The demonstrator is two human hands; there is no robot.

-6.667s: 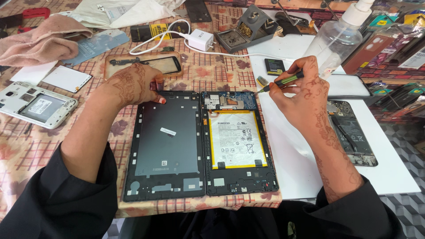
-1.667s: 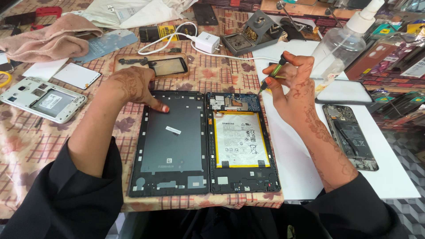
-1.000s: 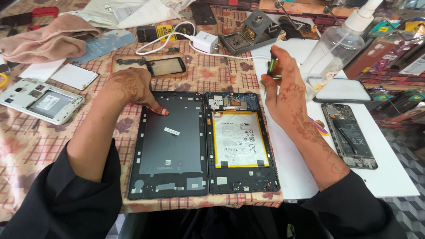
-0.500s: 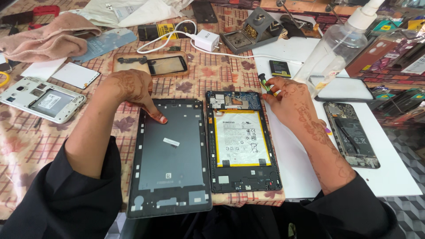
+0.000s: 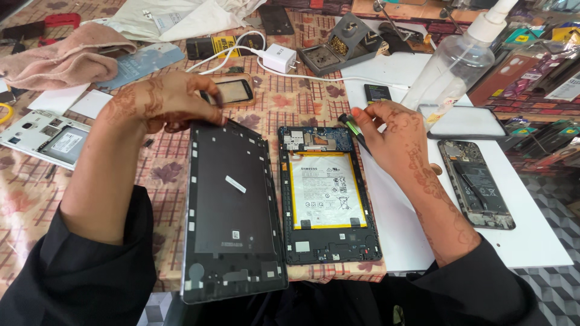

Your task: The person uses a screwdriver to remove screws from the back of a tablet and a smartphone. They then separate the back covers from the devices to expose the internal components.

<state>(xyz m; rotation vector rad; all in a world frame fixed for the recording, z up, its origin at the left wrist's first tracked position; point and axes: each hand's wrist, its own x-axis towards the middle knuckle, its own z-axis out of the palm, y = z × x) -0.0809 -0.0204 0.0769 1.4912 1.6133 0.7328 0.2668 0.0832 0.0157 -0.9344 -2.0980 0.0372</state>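
A checked, leaf-printed tablecloth [image 5: 163,175] covers the cluttered bench. The left hand [image 5: 160,105] pinches the top edge of the grey back cover [image 5: 232,211], tilting it up beside the opened tablet [image 5: 326,193]. The right hand [image 5: 393,136] clasps a green-handled screwdriver [image 5: 353,130] at the tablet's top corner, over a white mat [image 5: 525,241].

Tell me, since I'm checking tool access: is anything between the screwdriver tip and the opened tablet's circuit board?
Nothing visible. The right hand holds the screwdriver beside the opened tablet, and its top circuit board lies uncovered. The left hand grips the back cover, off to the side.
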